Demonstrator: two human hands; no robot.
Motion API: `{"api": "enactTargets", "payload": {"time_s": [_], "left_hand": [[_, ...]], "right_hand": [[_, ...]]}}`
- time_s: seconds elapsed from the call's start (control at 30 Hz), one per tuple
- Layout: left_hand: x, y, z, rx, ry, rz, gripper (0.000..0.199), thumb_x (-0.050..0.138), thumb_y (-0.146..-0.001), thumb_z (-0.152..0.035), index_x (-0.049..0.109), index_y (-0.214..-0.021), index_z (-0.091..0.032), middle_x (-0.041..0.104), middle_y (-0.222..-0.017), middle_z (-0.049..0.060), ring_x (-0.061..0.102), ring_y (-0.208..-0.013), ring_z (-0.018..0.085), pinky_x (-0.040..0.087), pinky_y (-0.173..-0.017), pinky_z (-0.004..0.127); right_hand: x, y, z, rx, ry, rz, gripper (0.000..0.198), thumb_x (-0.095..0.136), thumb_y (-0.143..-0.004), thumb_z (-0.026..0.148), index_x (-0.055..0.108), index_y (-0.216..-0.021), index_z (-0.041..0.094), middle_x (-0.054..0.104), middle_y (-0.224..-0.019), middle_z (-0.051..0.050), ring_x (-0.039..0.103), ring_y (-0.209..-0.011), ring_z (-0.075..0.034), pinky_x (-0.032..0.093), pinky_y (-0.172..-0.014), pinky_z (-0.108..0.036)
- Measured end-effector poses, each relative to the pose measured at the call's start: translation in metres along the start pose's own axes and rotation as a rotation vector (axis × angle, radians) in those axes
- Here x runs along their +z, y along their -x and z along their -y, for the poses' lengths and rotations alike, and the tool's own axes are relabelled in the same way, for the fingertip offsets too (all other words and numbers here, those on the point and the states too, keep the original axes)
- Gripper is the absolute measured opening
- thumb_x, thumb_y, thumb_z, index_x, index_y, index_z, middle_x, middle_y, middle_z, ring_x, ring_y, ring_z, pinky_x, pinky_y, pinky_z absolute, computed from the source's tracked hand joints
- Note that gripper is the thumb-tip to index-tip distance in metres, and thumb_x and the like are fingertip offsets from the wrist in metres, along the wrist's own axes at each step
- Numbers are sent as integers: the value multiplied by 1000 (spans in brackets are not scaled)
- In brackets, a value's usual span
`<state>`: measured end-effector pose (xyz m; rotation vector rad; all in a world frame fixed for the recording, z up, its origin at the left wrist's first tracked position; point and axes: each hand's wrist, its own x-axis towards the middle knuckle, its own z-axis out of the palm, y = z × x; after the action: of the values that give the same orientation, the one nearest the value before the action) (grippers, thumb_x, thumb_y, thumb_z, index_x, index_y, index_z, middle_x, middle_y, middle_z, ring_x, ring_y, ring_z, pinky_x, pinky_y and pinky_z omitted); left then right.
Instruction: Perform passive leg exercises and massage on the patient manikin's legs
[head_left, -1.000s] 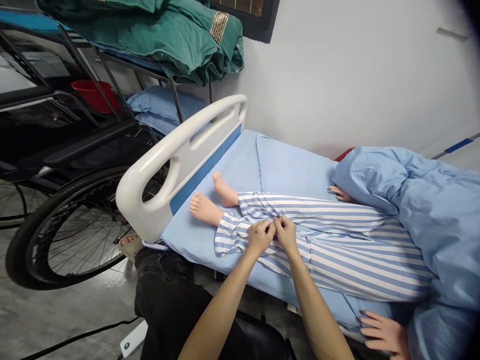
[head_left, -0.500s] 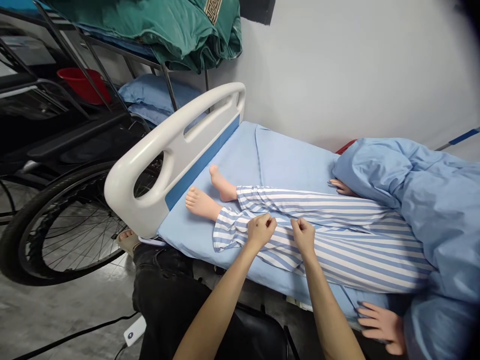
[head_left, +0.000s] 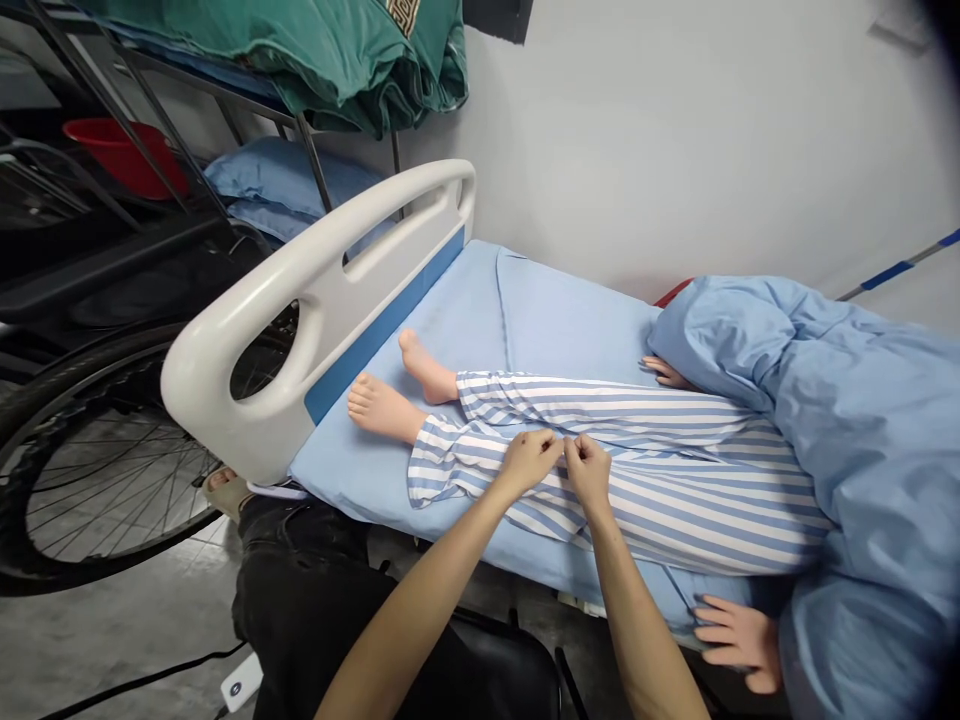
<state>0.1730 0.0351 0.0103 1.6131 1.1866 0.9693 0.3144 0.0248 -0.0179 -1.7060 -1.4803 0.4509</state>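
My left hand (head_left: 531,462) is closed in a loose fist, and nothing shows in it. Beside it, my right hand (head_left: 587,468) is likewise curled shut, with thumb and forefinger together and no object visible. The two fists nearly touch each other over the blue-and-white striped trousers (head_left: 675,490) on a manikin's legs. Whether they rest on the cloth or hover just above it, I cannot tell. The manikin's bare feet (head_left: 386,408) lie to the left. A bunched light blue quilt (head_left: 870,430) covers its upper part, and one manikin hand (head_left: 739,640) sticks out at the near side.
A white footboard (head_left: 300,250) closes the left end of the bed, whose blue sheet (head_left: 570,310) reaches the wall. A wheelchair wheel (head_left: 97,470) stands at the left. Beyond are a red bucket (head_left: 131,155) and a green cover (head_left: 360,60) on a rack. A black stool (head_left: 517,660) is below me.
My fists have come closer together, from a clear gap to almost touching. Both stay closed. The view has shifted slightly to the right.
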Motion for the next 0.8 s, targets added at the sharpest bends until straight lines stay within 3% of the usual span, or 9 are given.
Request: {"api": "enactTargets", "payload": {"time_s": [0.13,0.47,0.8], "left_hand": [[-4,-6,18,21,-45,0,26,51,-80,-26,41,-56,-19,39,-53,-5,36,-56,10,28,-59,26],[-1,-3,19,7,-30,-26,27,50,-80,-28,39,-57,-19,36,-52,-6,35,-54,9,26,-58,26],[-6,-10,13,-73,17,28,25,54,-78,-31,46,-57,-19,46,-52,-5,42,-55,10,31,-59,25]], "right_hand": [[2,0,3,-15,-10,0,40,52,-82,42,30,-55,22,28,-51,7,29,-52,-9,27,-56,-27],[-22,3,-6,101,-299,-5,44,59,-81,46,31,-56,23,28,-54,7,29,-55,-10,28,-55,-26],[-12,12,-7,18,-101,-72,41,53,-83,40,27,-56,23,25,-52,8,28,-53,-9,27,-56,-27]]}}
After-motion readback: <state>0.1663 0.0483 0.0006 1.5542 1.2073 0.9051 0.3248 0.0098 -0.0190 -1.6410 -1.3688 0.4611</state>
